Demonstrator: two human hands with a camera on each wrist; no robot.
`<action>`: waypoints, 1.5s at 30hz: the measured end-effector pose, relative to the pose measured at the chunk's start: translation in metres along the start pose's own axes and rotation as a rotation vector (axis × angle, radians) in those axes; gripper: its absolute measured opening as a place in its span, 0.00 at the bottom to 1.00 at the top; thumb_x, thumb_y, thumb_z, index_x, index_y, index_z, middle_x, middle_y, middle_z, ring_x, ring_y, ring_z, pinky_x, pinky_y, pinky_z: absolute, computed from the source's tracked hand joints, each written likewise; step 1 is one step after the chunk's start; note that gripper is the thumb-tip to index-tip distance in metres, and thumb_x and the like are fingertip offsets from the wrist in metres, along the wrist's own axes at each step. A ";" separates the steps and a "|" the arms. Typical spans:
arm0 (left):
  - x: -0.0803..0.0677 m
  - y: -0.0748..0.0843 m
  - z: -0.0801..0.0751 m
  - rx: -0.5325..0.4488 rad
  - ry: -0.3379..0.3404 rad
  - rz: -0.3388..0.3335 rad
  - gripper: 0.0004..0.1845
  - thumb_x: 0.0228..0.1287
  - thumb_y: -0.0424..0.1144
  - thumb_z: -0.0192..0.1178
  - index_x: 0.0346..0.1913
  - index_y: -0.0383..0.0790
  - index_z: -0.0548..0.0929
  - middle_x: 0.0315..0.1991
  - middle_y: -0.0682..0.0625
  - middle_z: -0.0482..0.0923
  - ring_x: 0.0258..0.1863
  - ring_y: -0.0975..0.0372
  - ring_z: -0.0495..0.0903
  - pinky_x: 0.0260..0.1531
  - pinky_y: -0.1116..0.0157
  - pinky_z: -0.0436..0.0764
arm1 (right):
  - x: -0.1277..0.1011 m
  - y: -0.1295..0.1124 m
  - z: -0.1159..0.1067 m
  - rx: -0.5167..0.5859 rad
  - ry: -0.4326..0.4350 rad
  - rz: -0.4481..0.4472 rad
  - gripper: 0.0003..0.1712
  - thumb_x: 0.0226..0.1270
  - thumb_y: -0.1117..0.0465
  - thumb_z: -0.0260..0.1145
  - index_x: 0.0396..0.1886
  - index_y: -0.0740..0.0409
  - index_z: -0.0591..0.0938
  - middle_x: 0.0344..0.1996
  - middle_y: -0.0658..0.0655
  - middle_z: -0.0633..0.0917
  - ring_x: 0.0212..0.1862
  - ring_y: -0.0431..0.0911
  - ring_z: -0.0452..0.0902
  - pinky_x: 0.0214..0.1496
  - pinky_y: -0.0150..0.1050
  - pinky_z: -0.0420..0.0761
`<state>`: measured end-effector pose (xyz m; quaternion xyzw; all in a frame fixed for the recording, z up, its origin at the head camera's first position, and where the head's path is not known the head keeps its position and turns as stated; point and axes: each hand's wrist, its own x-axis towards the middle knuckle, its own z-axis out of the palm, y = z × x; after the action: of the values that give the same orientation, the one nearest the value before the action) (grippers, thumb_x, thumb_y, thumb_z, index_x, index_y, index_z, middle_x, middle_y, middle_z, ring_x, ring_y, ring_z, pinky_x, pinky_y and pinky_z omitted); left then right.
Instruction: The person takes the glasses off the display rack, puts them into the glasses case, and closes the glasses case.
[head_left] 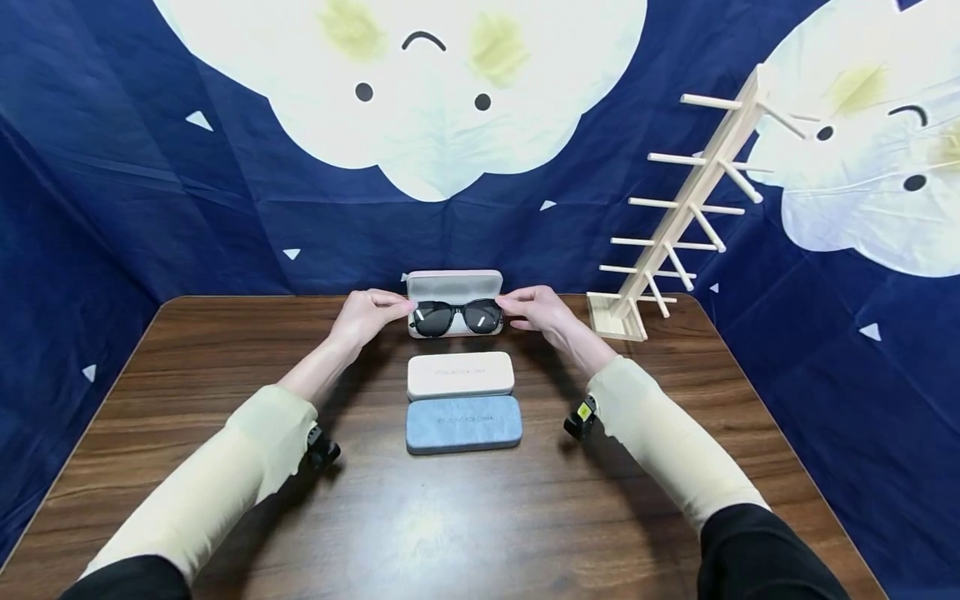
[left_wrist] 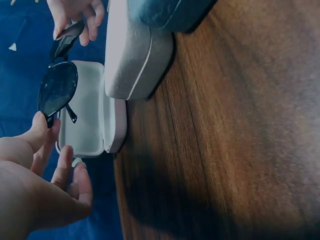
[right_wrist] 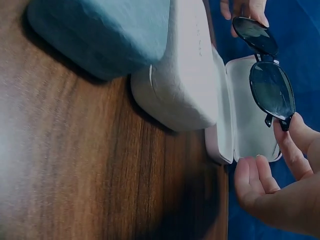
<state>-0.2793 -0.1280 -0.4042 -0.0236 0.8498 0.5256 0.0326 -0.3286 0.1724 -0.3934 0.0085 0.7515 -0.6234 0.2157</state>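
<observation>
Black sunglasses [head_left: 457,318] with dark lenses are held up over an open glasses case [head_left: 454,286], whose lid leans back at the rear of the table. My left hand [head_left: 365,317] pinches the left end of the frame between thumb and fingers. At the opposite end, my right hand [head_left: 542,312] pinches the frame the same way. Both wrist views show the sunglasses [left_wrist: 59,89] above the case's pale lining [right_wrist: 247,107]. A closed white glasses case [head_left: 461,375] lies just in front of the open one, and a closed blue glasses case [head_left: 463,424] lies nearest me.
A wooden rack with several pegs [head_left: 675,208] stands at the table's back right, close to my right forearm. Behind the wooden table [head_left: 420,517] hangs a dark blue cloth [head_left: 225,217] with white cloud prints. Wrist cameras [head_left: 321,450] sit on both forearms.
</observation>
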 end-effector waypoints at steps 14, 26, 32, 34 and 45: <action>0.022 -0.003 0.008 0.041 0.062 -0.127 0.21 0.63 0.52 0.71 0.50 0.40 0.91 0.62 0.46 0.84 0.70 0.51 0.75 0.72 0.55 0.72 | 0.027 0.006 -0.002 0.009 0.058 0.057 0.06 0.70 0.60 0.71 0.42 0.57 0.85 0.28 0.42 0.84 0.51 0.47 0.78 0.71 0.52 0.78; 0.031 -0.012 0.014 0.065 0.074 -0.148 0.21 0.62 0.53 0.73 0.50 0.40 0.91 0.61 0.45 0.85 0.69 0.51 0.76 0.71 0.56 0.73 | 0.043 0.012 0.000 -0.045 0.123 0.099 0.15 0.67 0.58 0.74 0.49 0.61 0.87 0.30 0.43 0.84 0.45 0.44 0.78 0.68 0.49 0.81; 0.035 -0.016 0.014 0.079 0.077 -0.146 0.21 0.61 0.52 0.73 0.49 0.40 0.91 0.60 0.44 0.85 0.68 0.50 0.77 0.70 0.56 0.74 | 0.047 0.012 0.001 -0.054 0.117 0.100 0.07 0.67 0.59 0.74 0.41 0.57 0.87 0.26 0.41 0.83 0.42 0.43 0.78 0.68 0.49 0.81; 0.036 -0.017 0.015 0.084 0.078 -0.146 0.21 0.61 0.52 0.73 0.49 0.39 0.91 0.60 0.43 0.85 0.67 0.50 0.77 0.70 0.56 0.74 | 0.048 0.012 0.001 -0.057 0.109 0.107 0.05 0.67 0.60 0.74 0.39 0.56 0.87 0.25 0.40 0.83 0.42 0.42 0.78 0.68 0.49 0.81; 0.041 -0.017 0.012 0.149 0.040 -0.154 0.21 0.62 0.52 0.73 0.51 0.39 0.91 0.62 0.43 0.83 0.69 0.49 0.76 0.71 0.55 0.73 | 0.055 0.009 -0.003 -0.134 0.066 0.143 0.04 0.68 0.59 0.73 0.39 0.54 0.88 0.24 0.39 0.84 0.41 0.42 0.79 0.63 0.44 0.84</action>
<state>-0.3184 -0.1248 -0.4283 -0.0967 0.8827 0.4563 0.0577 -0.3768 0.1632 -0.4194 0.0679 0.7958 -0.5540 0.2348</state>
